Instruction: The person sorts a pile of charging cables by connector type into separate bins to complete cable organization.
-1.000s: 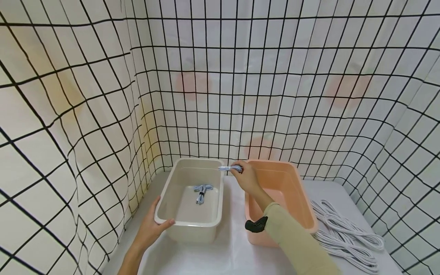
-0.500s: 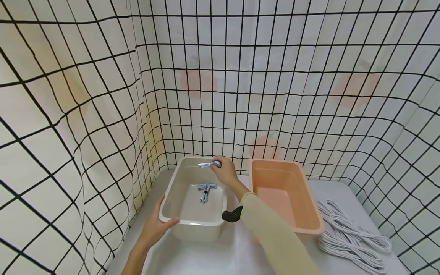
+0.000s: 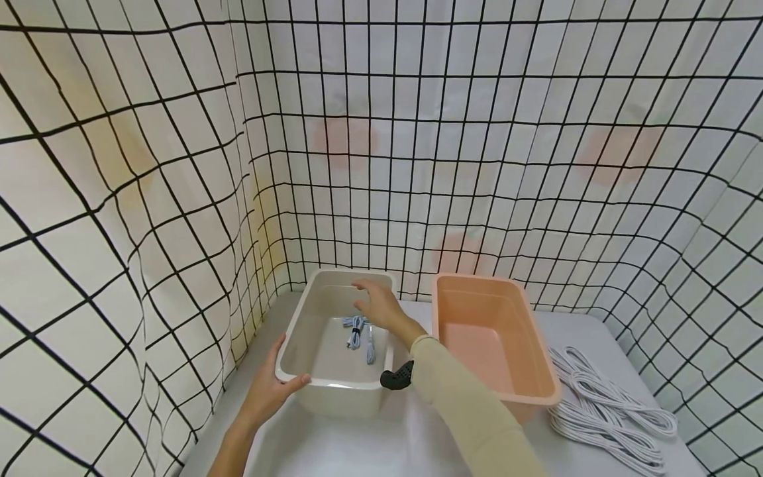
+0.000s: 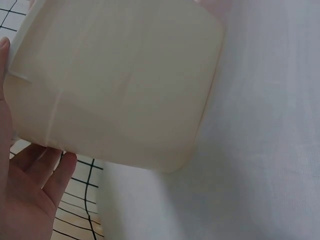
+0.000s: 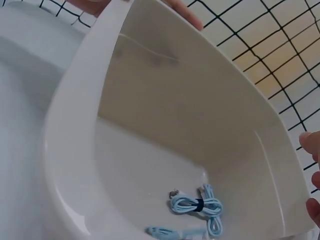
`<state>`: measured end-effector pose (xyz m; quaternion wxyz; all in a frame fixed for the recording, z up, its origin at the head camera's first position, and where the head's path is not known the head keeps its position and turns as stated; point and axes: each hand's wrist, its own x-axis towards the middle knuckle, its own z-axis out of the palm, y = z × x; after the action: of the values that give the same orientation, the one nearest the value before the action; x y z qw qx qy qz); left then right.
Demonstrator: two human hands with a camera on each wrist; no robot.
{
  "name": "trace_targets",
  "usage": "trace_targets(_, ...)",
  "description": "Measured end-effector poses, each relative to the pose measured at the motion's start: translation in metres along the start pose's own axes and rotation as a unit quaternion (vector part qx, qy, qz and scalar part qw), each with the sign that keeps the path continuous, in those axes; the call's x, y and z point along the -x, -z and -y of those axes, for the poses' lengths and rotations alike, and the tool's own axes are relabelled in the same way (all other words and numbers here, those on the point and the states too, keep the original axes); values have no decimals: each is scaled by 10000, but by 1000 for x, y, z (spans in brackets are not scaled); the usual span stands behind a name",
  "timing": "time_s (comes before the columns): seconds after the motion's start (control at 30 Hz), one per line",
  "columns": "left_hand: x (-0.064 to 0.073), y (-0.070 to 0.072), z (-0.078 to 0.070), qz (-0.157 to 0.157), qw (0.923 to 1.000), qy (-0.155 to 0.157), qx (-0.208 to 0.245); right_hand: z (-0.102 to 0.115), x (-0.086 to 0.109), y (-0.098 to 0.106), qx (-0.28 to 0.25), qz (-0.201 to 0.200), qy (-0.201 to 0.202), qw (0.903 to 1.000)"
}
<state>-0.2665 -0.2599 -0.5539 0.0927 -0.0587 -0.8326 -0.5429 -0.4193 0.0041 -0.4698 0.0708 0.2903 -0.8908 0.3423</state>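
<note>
My left hand (image 3: 268,387) grips the near left corner of a beige plastic bin (image 3: 342,384), its thumb over the rim and its fingers along the outer wall. Two light blue cable bundles (image 5: 197,205) lie crossed on the bin floor, a black tie around the upper one. Beside them, toward the right wall, lies another light blue cable bundle (image 3: 371,348). Over the far right part of the bin hovers my right hand (image 3: 378,305), fingers loosely bent, with nothing in them. At the right edge of the right wrist view only its fingertips (image 5: 314,145) show.
An orange bin (image 3: 524,331) stands to the right of the beige one. Looped white cords (image 3: 608,404) lie on the table (image 3: 334,450) at the far right. Black grid netting (image 3: 411,146) with pale fabric behind it walls in the back and both sides.
My right hand has carried a light blue cable bundle from beside the orange bin to over the beige bin and let it go; the bundle now lies inside. My left hand keeps its grip.
</note>
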Motion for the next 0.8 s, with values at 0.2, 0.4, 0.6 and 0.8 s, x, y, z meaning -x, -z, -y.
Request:
trace_targets(0.2,-1,0,1,-7,9999,72,-83,2,4,12,-345,-71,-93,9993)
trace_targets(0.4,-1,0,-1,4,10000,34,-27,0,8,20,-535,-169,-236,9981)
trace_targets(0.6,-1,0,-1,-17,10000,6,31,-3,11,25,-651,-146,-139,9977)
trace_targets(0.8,-1,1,-3,9,10000,28,-90,-7,13,29,-714,-124,-155,9973)
